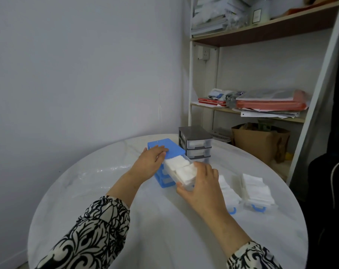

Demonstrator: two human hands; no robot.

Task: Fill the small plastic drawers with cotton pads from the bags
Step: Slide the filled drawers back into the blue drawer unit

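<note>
A blue drawer cabinet [170,148] stands in the middle of the round white table [161,230]. My left hand [149,162] lies flat on the cabinet's top and left side. Its top clear drawer [186,186] is pulled partly out and packed with white cotton pads [181,167]. My right hand [201,187] grips the drawer's front end. To the right lie two more clear drawers with blue handles, both heaped with cotton pads: one [228,191] partly behind my right hand, the other [257,193] further right. A grey drawer cabinet [196,144] holding pads stands behind the blue one.
Crumpled clear plastic bags [98,173] lie on the table's left side. A shelf unit [252,109] with papers and folders stands behind right, with a brown paper bag [260,142] on the floor under it. A wall is close on the left.
</note>
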